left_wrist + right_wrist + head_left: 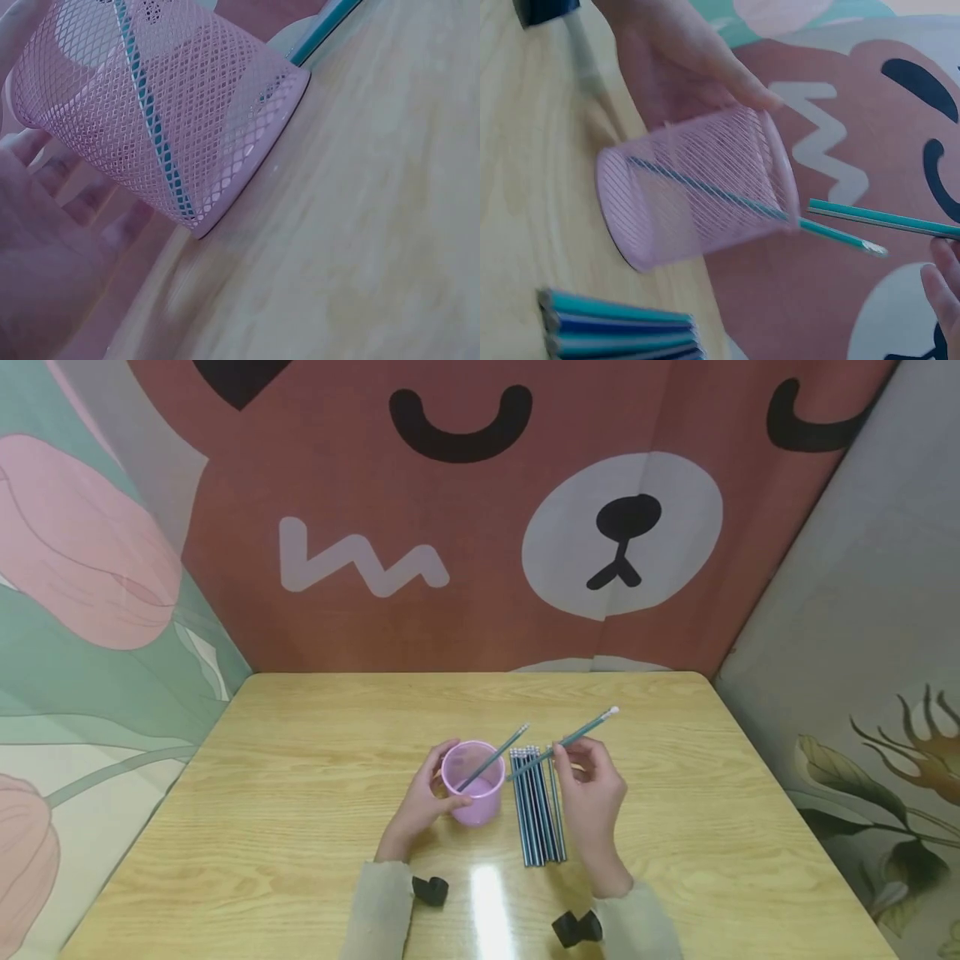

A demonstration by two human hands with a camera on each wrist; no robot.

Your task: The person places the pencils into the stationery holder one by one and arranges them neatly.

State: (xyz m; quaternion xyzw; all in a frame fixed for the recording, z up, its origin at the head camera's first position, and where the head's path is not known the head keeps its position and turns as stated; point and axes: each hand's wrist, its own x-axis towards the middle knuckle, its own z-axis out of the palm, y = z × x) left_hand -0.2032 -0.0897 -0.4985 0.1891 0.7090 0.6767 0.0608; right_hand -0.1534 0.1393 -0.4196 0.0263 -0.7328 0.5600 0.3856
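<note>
A pink mesh pencil cup [477,812] stands on the table, with my left hand [420,807] gripping its left side, thumb near the rim. Inside it leans one teal pencil [501,752], its eraser end poking out above the rim; the left wrist view shows that pencil [150,112] through the mesh. My right hand [594,795] pinches another teal pencil [581,732] at a slant, white eraser up to the right. In the right wrist view the lower end of this held pencil [885,217] is just outside the cup's rim, apart from it.
Right of the cup lies a row of several teal and dark blue pencils [534,814], side by side. The wooden table [300,810] meets a bear-print cloth [360,635] at its far edge. A black wrist mount [577,929] sits at the right sleeve.
</note>
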